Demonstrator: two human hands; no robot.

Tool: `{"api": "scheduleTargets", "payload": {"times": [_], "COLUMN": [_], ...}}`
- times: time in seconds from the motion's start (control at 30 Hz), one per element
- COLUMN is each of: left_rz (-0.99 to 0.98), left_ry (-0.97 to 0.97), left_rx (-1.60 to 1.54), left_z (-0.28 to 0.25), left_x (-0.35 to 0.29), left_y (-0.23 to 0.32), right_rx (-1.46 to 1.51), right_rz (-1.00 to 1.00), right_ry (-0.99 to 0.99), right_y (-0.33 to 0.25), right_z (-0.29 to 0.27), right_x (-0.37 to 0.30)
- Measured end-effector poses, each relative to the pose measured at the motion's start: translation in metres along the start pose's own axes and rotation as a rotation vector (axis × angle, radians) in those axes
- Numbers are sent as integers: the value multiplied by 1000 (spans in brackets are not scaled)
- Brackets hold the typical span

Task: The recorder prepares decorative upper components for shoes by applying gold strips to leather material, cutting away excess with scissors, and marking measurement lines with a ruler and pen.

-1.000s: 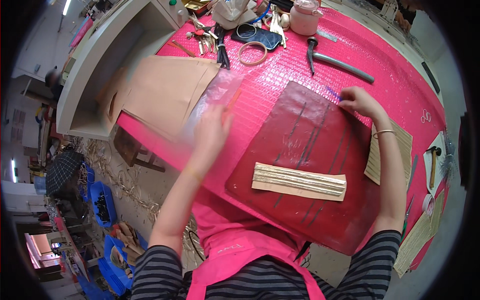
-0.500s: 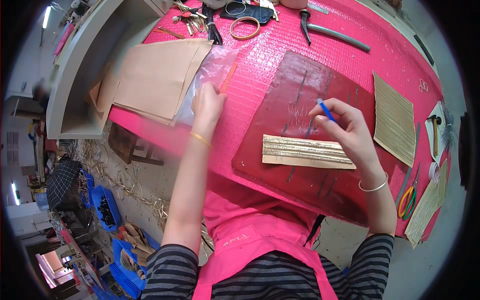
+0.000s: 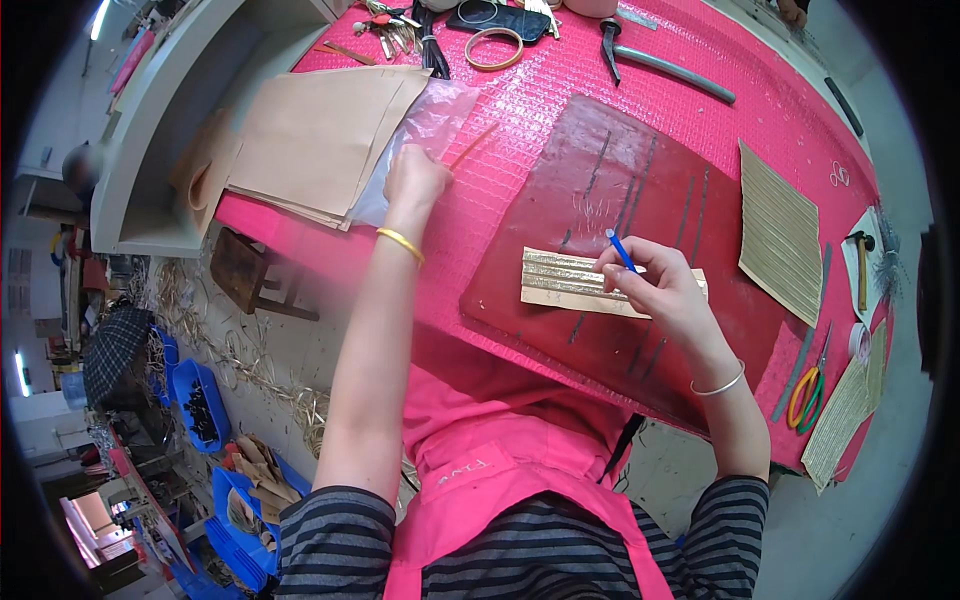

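My left hand (image 3: 415, 178) is closed on a thin orange-brown strip (image 3: 474, 147), which sticks out at a slant past the fingers. The hand is over the clear plastic sheet (image 3: 445, 105) beside a stack of tan sheets (image 3: 310, 135). My right hand (image 3: 662, 290) pinches a blue pen (image 3: 620, 250), its pale end tilted up. Below the pen lies a tan piece with ridged gold bands (image 3: 560, 272), its right part partly covered by the hand. This piece rests on a dark red board (image 3: 520, 215) marked with dark lines.
A hammer (image 3: 675, 75) and a ring-shaped band (image 3: 494, 48) lie at the far side. Right of the board are a ridged gold sheet (image 3: 782, 235), scissors (image 3: 806, 398) and a smaller hammer (image 3: 862, 270). A pale cabinet (image 3: 150, 170) stands at the left.
My right hand has moved left and down with the pen, now over the gold-banded piece. The strip in my left hand has turned and looks narrower, seen more edge-on.
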State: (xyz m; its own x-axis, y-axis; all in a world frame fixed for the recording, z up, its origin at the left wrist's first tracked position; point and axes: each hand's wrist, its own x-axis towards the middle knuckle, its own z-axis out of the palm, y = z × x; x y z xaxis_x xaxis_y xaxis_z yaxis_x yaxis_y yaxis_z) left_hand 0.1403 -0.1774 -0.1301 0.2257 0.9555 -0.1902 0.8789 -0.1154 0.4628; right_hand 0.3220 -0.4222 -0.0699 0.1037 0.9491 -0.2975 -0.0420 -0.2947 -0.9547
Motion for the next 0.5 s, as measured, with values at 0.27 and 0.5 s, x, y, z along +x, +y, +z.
{"api": "scheduleTargets", "payload": {"times": [0.27,0.5], "left_rz": [294,883], "left_ry": [-526,-68], "left_rx": [-1320,-77], "left_z": [-43,77], "left_x": [-158,-210], "left_y": [88,65], "right_rx": [218,-100], "right_rz": [-69,45], "right_ry": [-25,394], "right_y": [-29,-6], "right_z": [16,-53], "right_x": [-34,-88]}}
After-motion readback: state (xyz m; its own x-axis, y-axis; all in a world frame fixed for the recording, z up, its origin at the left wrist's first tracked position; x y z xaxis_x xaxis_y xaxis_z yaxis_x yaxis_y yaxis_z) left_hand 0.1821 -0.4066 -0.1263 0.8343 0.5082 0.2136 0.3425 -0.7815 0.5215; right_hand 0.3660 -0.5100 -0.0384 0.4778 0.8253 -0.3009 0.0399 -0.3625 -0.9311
